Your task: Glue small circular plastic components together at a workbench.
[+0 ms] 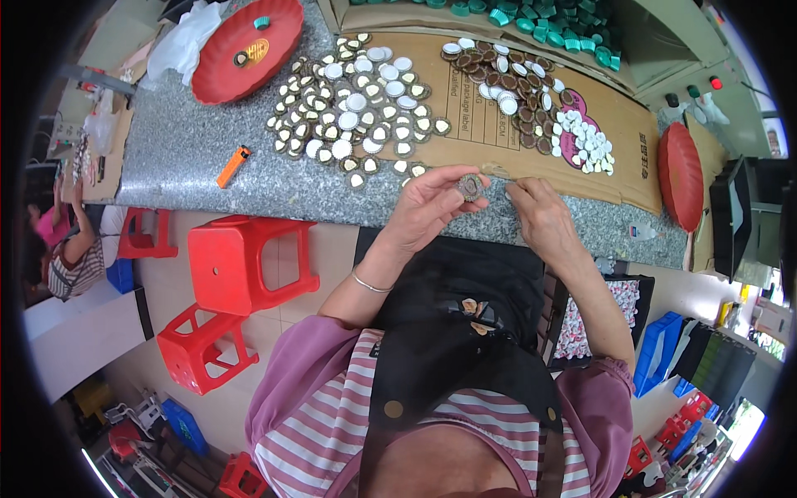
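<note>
My left hand (429,206) pinches a small round piece (470,187) with a dark, ridged rim and a greyish middle, just over the counter's front edge. Beside it, my right hand (544,217) has its fingers curled and pressed together; whatever they hold, if anything, is hidden. Beyond my left hand spreads a pile of dark-rimmed round pieces with pale centres (311,112), mixed with white discs (355,102). Farther right lie brown round pieces (531,116) with more white discs. Small white bits (588,143) are heaped on a pink patch of the flattened cardboard (448,108).
On the grey speckled counter (166,166) lie an orange lighter-like object (233,166) and a red scalloped tray (228,79) at the far left. Another red tray (681,178) sits at right. A bin of green ridged cups (540,25) stands behind. Red stools (224,266) stand at left.
</note>
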`<move>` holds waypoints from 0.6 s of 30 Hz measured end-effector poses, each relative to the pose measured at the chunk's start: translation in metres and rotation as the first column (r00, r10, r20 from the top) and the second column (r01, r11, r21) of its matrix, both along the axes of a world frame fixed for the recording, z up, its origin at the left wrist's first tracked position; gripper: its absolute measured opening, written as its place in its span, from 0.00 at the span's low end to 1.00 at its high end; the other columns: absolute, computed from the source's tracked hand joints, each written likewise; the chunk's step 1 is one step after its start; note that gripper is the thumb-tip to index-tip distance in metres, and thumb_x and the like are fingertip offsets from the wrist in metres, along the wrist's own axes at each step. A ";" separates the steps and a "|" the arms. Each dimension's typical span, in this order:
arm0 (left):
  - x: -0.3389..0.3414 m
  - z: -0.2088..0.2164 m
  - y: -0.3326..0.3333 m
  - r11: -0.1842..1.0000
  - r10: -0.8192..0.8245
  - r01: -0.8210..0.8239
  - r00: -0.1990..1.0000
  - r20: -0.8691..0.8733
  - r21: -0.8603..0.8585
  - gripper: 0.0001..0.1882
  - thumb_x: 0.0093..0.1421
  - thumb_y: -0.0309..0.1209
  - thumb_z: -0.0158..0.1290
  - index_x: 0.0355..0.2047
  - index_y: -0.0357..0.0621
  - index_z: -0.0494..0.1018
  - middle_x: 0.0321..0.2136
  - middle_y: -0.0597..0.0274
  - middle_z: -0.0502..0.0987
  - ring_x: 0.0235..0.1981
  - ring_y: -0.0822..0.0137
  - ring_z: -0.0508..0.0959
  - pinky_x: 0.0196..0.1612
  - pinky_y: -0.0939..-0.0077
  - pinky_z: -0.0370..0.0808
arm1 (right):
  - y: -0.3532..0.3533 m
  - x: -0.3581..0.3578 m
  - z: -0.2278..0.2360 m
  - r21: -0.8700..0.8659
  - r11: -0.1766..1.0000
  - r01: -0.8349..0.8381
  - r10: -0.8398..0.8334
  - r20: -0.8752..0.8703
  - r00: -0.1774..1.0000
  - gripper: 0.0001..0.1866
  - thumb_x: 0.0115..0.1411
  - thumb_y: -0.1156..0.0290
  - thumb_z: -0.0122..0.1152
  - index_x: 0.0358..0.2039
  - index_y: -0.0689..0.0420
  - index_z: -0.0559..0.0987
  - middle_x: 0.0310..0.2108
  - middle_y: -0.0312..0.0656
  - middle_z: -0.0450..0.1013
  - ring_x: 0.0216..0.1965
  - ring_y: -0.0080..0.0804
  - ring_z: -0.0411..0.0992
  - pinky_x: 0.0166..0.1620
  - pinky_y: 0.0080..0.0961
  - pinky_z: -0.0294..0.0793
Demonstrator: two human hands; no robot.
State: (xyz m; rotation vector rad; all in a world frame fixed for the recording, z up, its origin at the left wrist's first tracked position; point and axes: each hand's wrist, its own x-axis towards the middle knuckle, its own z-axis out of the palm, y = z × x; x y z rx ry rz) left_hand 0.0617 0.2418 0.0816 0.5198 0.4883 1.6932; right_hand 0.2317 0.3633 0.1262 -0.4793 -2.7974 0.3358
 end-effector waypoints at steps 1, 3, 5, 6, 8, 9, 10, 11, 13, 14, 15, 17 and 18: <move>-0.001 0.000 -0.001 1.000 0.003 -0.003 1.000 0.004 -0.006 0.17 0.60 0.25 0.46 0.50 0.37 0.65 0.45 0.51 0.71 0.41 0.62 0.75 0.46 0.71 0.73 | -0.001 0.000 0.003 -0.059 0.998 0.001 -0.003 -0.027 1.000 0.15 0.42 0.81 0.51 0.35 0.63 0.72 0.33 0.44 0.66 0.35 0.39 0.68 0.36 0.30 0.72; -0.002 -0.001 -0.001 1.000 0.002 -0.002 1.000 0.009 -0.011 0.17 0.60 0.25 0.46 0.50 0.37 0.65 0.45 0.51 0.71 0.41 0.62 0.75 0.46 0.71 0.73 | -0.001 0.003 -0.003 0.014 1.000 -0.014 0.014 -0.003 1.000 0.15 0.42 0.81 0.51 0.35 0.63 0.72 0.32 0.44 0.66 0.35 0.38 0.68 0.36 0.30 0.72; -0.002 -0.001 -0.001 1.000 0.003 -0.003 1.000 0.002 -0.001 0.17 0.60 0.25 0.46 0.50 0.37 0.65 0.45 0.51 0.71 0.42 0.62 0.75 0.46 0.71 0.73 | -0.002 0.003 -0.005 0.086 0.996 -0.025 0.024 0.016 1.000 0.15 0.42 0.80 0.51 0.35 0.63 0.72 0.31 0.44 0.66 0.34 0.38 0.68 0.35 0.30 0.72; -0.001 -0.001 -0.001 1.000 -0.002 0.002 1.000 0.001 -0.002 0.17 0.60 0.25 0.46 0.50 0.37 0.65 0.45 0.51 0.71 0.42 0.62 0.75 0.46 0.71 0.73 | -0.004 0.002 -0.006 0.152 0.988 -0.037 0.023 0.093 0.995 0.14 0.43 0.80 0.51 0.34 0.64 0.71 0.30 0.44 0.66 0.33 0.37 0.68 0.34 0.29 0.73; 0.000 0.001 0.000 1.000 -0.001 0.001 1.000 -0.006 -0.001 0.17 0.59 0.25 0.46 0.49 0.38 0.65 0.44 0.51 0.71 0.42 0.62 0.75 0.46 0.71 0.73 | -0.001 0.002 -0.006 0.216 0.975 -0.047 0.011 0.166 0.986 0.14 0.43 0.79 0.50 0.34 0.64 0.71 0.29 0.44 0.66 0.33 0.36 0.68 0.33 0.29 0.73; 0.000 0.001 0.001 1.000 -0.001 0.001 1.000 -0.010 -0.001 0.17 0.59 0.25 0.46 0.49 0.38 0.65 0.44 0.51 0.71 0.42 0.62 0.75 0.46 0.71 0.73 | 0.006 0.001 -0.005 0.207 0.974 -0.095 0.057 0.180 0.982 0.13 0.43 0.78 0.50 0.33 0.64 0.70 0.29 0.43 0.66 0.32 0.36 0.68 0.32 0.28 0.73; 0.001 0.001 0.001 1.000 -0.008 0.008 1.000 -0.017 -0.004 0.18 0.59 0.26 0.48 0.50 0.38 0.65 0.45 0.51 0.71 0.42 0.62 0.75 0.47 0.71 0.73 | 0.010 0.001 -0.005 0.198 0.970 -0.142 0.104 0.193 0.976 0.13 0.44 0.77 0.50 0.33 0.64 0.70 0.28 0.43 0.66 0.32 0.35 0.68 0.31 0.28 0.73; 0.002 0.000 0.001 1.000 -0.015 0.015 1.000 -0.024 -0.007 0.19 0.58 0.27 0.49 0.50 0.38 0.64 0.46 0.50 0.70 0.42 0.62 0.75 0.47 0.71 0.73 | 0.009 0.002 -0.005 0.199 0.970 -0.142 0.104 0.188 0.977 0.13 0.44 0.77 0.50 0.33 0.64 0.70 0.28 0.43 0.66 0.32 0.35 0.68 0.31 0.28 0.73; 0.006 0.002 0.001 1.000 -0.009 0.009 1.000 -0.001 0.006 0.18 0.58 0.25 0.47 0.50 0.39 0.64 0.46 0.51 0.70 0.42 0.62 0.75 0.48 0.70 0.72 | 0.008 0.002 -0.004 0.187 0.975 -0.118 0.093 0.137 0.986 0.12 0.42 0.79 0.52 0.32 0.63 0.70 0.28 0.42 0.66 0.32 0.36 0.68 0.31 0.27 0.73; 0.008 0.001 0.002 1.000 -0.009 0.009 1.000 0.026 0.018 0.17 0.59 0.22 0.46 0.50 0.39 0.65 0.46 0.52 0.69 0.42 0.63 0.75 0.49 0.69 0.72 | 0.007 0.001 -0.004 0.187 0.975 -0.124 0.099 0.134 0.986 0.12 0.42 0.79 0.52 0.32 0.63 0.70 0.28 0.42 0.66 0.32 0.36 0.68 0.31 0.27 0.73; 0.009 -0.001 0.004 0.998 -0.024 0.022 0.999 0.028 0.055 0.18 0.58 0.21 0.45 0.50 0.40 0.64 0.47 0.53 0.68 0.44 0.61 0.74 0.49 0.70 0.72 | 0.005 0.001 -0.004 0.148 0.986 -0.079 0.068 0.075 0.995 0.13 0.42 0.80 0.52 0.32 0.63 0.71 0.29 0.43 0.66 0.32 0.37 0.68 0.31 0.28 0.73; 0.012 -0.002 0.004 0.999 -0.026 0.025 0.999 0.036 0.033 0.18 0.58 0.20 0.45 0.50 0.40 0.64 0.47 0.53 0.67 0.44 0.60 0.74 0.49 0.71 0.72 | 0.003 -0.002 -0.007 0.103 0.994 -0.038 0.037 0.018 0.999 0.13 0.41 0.81 0.53 0.32 0.62 0.71 0.29 0.43 0.66 0.31 0.38 0.68 0.31 0.29 0.73; 0.013 -0.002 0.005 0.999 -0.035 0.035 0.998 0.044 0.011 0.18 0.58 0.20 0.45 0.50 0.40 0.64 0.47 0.53 0.67 0.45 0.59 0.73 0.49 0.72 0.72 | 0.001 -0.003 -0.010 0.093 0.996 0.004 -0.002 -0.022 1.000 0.14 0.41 0.82 0.54 0.33 0.62 0.72 0.30 0.43 0.66 0.32 0.38 0.68 0.32 0.30 0.73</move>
